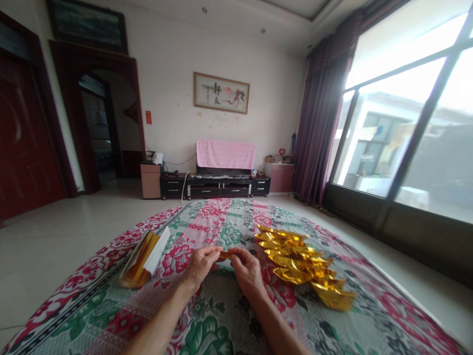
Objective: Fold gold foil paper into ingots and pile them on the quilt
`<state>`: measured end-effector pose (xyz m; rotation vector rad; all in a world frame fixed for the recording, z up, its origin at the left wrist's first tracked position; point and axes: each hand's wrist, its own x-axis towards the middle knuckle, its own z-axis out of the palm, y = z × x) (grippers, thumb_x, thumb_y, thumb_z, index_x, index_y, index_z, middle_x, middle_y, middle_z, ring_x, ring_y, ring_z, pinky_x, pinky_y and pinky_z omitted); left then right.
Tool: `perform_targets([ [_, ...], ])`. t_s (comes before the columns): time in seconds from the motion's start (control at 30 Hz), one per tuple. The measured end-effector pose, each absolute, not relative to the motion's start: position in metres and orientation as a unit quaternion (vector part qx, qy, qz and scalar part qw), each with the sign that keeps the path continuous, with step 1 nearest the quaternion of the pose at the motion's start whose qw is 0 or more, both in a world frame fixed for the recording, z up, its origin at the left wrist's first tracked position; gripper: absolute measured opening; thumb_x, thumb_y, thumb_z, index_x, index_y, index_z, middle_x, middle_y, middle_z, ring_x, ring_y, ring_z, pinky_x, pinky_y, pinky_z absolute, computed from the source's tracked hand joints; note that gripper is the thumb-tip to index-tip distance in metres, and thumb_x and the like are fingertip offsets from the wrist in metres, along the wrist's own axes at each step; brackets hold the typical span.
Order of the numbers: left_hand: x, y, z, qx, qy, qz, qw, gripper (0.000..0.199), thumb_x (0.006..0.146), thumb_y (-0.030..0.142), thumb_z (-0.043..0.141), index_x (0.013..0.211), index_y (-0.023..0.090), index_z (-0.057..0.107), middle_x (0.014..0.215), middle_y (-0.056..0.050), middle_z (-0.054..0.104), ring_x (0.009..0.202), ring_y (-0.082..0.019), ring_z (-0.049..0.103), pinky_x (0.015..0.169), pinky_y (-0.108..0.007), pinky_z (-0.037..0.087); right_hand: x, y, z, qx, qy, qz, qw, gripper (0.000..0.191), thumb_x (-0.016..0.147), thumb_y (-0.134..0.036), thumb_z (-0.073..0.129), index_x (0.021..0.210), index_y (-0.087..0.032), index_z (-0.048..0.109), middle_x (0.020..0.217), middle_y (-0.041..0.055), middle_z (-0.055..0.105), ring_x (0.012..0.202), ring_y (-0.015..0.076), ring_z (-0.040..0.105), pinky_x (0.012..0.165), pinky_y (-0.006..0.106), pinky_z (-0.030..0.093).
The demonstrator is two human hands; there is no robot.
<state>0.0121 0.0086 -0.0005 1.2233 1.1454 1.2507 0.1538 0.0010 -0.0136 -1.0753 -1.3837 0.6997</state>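
Note:
Between my two hands is a small strip of folded gold foil paper point(224, 255), held just above the patterned cloth. My left hand point(201, 266) pinches its left end with thumb and forefinger. At the right end, my right hand point(247, 266) grips it the same way. Most of the paper is hidden behind the fingers. To the right lie several folded gold foil ingots point(291, 275), bunched in overlapping rows. On the left rests a curled stack of gold and white paper sheets point(142, 261).
A flowered cloth point(207, 325) in red, green and grey covers the rounded surface before me. Beyond it stands a low black cabinet point(221, 190) with a pink cloth point(225, 154) draped over a screen. Large windows point(399, 128) are on the right, a dark red door point(25, 113) on the left.

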Motion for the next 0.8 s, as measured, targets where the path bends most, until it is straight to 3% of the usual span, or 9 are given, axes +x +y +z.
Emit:
perform_targets([
  [0.27, 0.0115, 0.0122, -0.0039, 0.505, 0.468, 0.538, 0.488, 0.032, 0.066, 0.029, 0.062, 0.092, 0.011, 0.067, 0.077, -0.007, 0.072, 0.077, -0.019, 0.065, 0.056, -0.022, 0.049, 0.1518, 0.0031, -0.0169, -0.485, -0.590, 0.308, 0.568, 0.034, 0.078, -0.039, 0.047, 0.097, -0.016, 0.064, 0.071, 0.0040, 0.069, 0.064, 0.0178, 0.064, 0.056, 0.024, 0.048],
  [0.57, 0.0130, 0.0110, -0.0018, 0.510, 0.503, 0.508, 0.478, 0.032, 0.068, 0.032, 0.060, 0.093, 0.013, 0.067, 0.073, -0.005, 0.071, 0.072, -0.018, 0.067, 0.053, -0.021, 0.047, 0.1523, -0.0021, -0.0092, -0.510, -0.589, 0.294, 0.554, 0.029, 0.075, -0.032, 0.046, 0.087, -0.017, 0.069, 0.063, 0.0019, 0.068, 0.059, 0.0166, 0.063, 0.052, 0.021, 0.045],
  [0.8, 0.0129, 0.0143, -0.0055, 0.510, 0.519, 0.500, 0.471, 0.032, 0.069, 0.032, 0.059, 0.092, 0.012, 0.067, 0.072, -0.007, 0.071, 0.072, -0.020, 0.068, 0.050, -0.020, 0.047, 0.1529, -0.0005, -0.0122, -0.505, -0.580, 0.311, 0.559, 0.034, 0.077, -0.035, 0.046, 0.089, -0.015, 0.071, 0.065, 0.0026, 0.069, 0.063, 0.0167, 0.065, 0.053, 0.020, 0.045],
])
